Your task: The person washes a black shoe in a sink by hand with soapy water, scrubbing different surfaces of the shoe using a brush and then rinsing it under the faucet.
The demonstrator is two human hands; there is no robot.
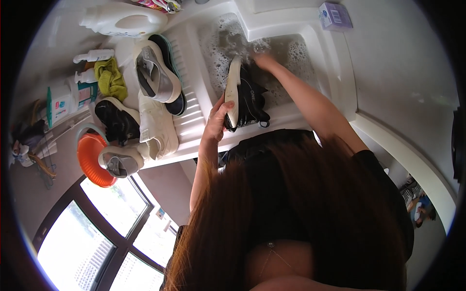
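Observation:
A black sneaker [250, 99] with a white sole is tilted on its side over the near edge of a white sink [335, 63]. My left hand [217, 118] grips it near one end, with the thumb pressed on the sole. Foamy, greyish water [286, 53] fills the basin beyond the shoe. At the water's surface, just right of the shoe's far end, is my right hand [263, 60]. Its fingers are hidden by the foam and water, so whether they hold anything is not visible.
On the ribbed washboard [189, 97] at left lie several shoes, among them a grey sneaker [156, 72] and a white shoe [158, 123]. Beyond them stand a white detergent jug [131, 20], a yellow-green cloth [110, 78] and an orange basin [94, 160]. A purple box [335, 17] sits at far right.

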